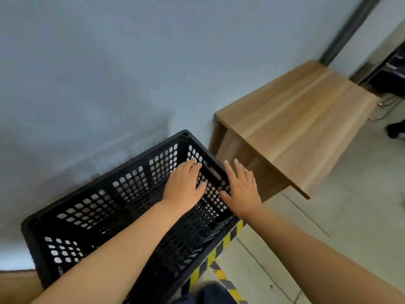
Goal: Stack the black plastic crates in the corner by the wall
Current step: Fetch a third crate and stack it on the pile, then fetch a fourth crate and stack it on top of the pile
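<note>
1. Head view, the room: a plain grey-blue wall (98, 73) fills the upper left, and a pale tiled floor (350, 216) is seen at the lower right. A strip of yellow-and-black hazard tape (219, 249) is laid on the floor along the near right edge of the crate.
2. A black plastic crate (98, 207) with perforated walls is seen against the wall, its open top turned toward the camera. Whether a second crate lies beneath it cannot be told.
3. Just beside the crate's right end, a wooden desk (295, 119) is set along the same wall; the two are close but not seen to touch.
4. The left hand (184, 185) is placed inside the crate, against the inner face of the right end wall just below the handle slot. Its fingers are held straight and close together, with the thumb spread to the side.
5. The right hand (241, 191) is held at the outer side of that same end wall, fingers straight and slightly spread; whether the wall is actually touched cannot be told.
6. At the far right, dark furniture (392, 73) with chrome legs is partly seen, blurred.
</note>
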Demonstrator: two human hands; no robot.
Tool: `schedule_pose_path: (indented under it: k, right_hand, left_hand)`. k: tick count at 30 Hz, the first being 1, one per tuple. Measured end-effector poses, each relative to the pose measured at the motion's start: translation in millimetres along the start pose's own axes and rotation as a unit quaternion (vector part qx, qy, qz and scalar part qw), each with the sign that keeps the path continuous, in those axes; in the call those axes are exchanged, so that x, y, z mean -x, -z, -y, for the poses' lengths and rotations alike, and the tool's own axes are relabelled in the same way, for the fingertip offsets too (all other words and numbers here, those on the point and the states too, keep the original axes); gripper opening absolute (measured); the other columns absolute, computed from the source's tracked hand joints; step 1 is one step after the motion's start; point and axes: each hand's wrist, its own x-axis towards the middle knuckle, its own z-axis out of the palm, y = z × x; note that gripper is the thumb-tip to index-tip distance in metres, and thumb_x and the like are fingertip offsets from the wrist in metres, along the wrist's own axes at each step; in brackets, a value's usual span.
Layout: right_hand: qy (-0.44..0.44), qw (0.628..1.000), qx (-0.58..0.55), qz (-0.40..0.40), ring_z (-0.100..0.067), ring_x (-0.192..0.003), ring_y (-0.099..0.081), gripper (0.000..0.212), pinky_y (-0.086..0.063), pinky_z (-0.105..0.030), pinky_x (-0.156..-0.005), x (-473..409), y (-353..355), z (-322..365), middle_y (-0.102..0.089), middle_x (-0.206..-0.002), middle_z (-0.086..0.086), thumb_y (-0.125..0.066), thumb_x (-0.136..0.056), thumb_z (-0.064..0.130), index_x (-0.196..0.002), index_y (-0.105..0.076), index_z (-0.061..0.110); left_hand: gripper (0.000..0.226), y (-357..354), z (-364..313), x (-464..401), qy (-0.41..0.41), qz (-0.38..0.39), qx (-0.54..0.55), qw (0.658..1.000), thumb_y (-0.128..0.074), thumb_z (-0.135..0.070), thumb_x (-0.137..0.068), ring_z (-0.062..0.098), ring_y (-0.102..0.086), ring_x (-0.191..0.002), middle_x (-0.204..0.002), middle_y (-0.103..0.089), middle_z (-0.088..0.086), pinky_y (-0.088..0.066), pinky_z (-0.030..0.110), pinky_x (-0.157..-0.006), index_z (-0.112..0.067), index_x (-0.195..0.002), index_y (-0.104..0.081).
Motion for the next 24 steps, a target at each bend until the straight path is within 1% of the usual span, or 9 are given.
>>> schedule_pose_path:
  k: [3,6,12,15,18,21,24]
  right_hand:
    - [-0.083,0.996,-0.014,-0.017,-0.028,-0.147,-0.003,0.083,-0.001,-0.043,-0.118,43,11,-43,0.001,-0.160,-0.010,-0.052,-0.089,0.036,-0.151,0.002,0.024]
    - [-0.167,0.985,-0.026,-0.019,-0.028,-0.147,0.003,0.081,-0.001,-0.043,-0.118,88,15,-87,0.005,-0.160,-0.008,-0.049,-0.092,0.037,-0.151,0.006,0.024]
    - [-0.286,0.955,-0.062,-0.054,-0.026,-0.147,0.001,0.082,-0.002,-0.042,-0.120,193,14,-181,0.001,-0.160,-0.006,-0.048,-0.091,0.038,-0.151,0.005,0.019]
    - [-0.343,0.933,-0.071,-0.078,-0.027,-0.146,-0.003,0.083,-0.003,-0.041,-0.119,259,12,-233,-0.002,-0.160,-0.007,-0.049,-0.090,0.038,-0.151,0.004,0.017]
    - [-0.401,0.908,-0.086,-0.083,-0.027,-0.146,-0.003,0.083,0.000,-0.040,-0.117,335,11,-289,-0.001,-0.160,-0.007,-0.048,-0.091,0.037,-0.151,0.006,0.015]
    - [-0.454,0.883,-0.083,-0.087,-0.028,-0.145,-0.005,0.082,-0.004,-0.040,-0.118,417,7,-341,-0.004,-0.159,-0.008,-0.047,-0.091,0.037,-0.151,0.004,0.015]
    - [-0.512,0.850,-0.092,-0.080,-0.029,-0.145,-0.005,0.079,-0.006,-0.041,-0.119,499,0,-385,-0.004,-0.159,-0.009,-0.047,-0.092,0.036,-0.150,0.003,0.016]
  left_hand:
    - [0.058,-19,-48,-5,-0.074,0.040,0.020,0.996,-0.048,-0.036,-0.093,0.017,-0.021,-0.143,-0.155,-0.025,0.001,-0.021,0.032,-0.114,-0.018,-0.145,-0.030]
    - [0.059,-41,-103,-6,-0.155,0.084,0.006,0.984,-0.048,-0.035,-0.093,0.017,-0.023,-0.142,-0.156,-0.024,0.001,-0.025,0.032,-0.113,-0.018,-0.146,-0.029]
    - [0.062,-94,-226,15,-0.249,0.158,-0.023,0.955,-0.047,-0.035,-0.092,0.020,-0.023,-0.141,-0.157,-0.019,0.001,-0.029,0.034,-0.110,-0.018,-0.147,-0.024]
    - [0.063,-129,-298,37,-0.303,0.186,-0.034,0.934,-0.049,-0.032,-0.091,0.021,-0.024,-0.141,-0.156,-0.020,0.002,-0.029,0.034,-0.110,-0.017,-0.147,-0.024]
    - [0.064,-169,-376,68,-0.341,0.218,-0.030,0.914,-0.049,-0.032,-0.090,0.020,-0.025,-0.140,-0.157,-0.020,0.001,-0.030,0.034,-0.111,-0.017,-0.147,-0.023]
    - [0.064,-212,-451,106,-0.377,0.247,-0.019,0.893,-0.049,-0.028,-0.092,0.020,-0.022,-0.142,-0.158,-0.016,0.000,-0.022,0.031,-0.113,-0.015,-0.148,-0.021]
    - [0.063,-255,-520,147,-0.402,0.263,-0.013,0.877,-0.049,-0.028,-0.091,0.019,-0.021,-0.143,-0.158,-0.017,-0.001,-0.021,0.030,-0.113,-0.015,-0.148,-0.023]
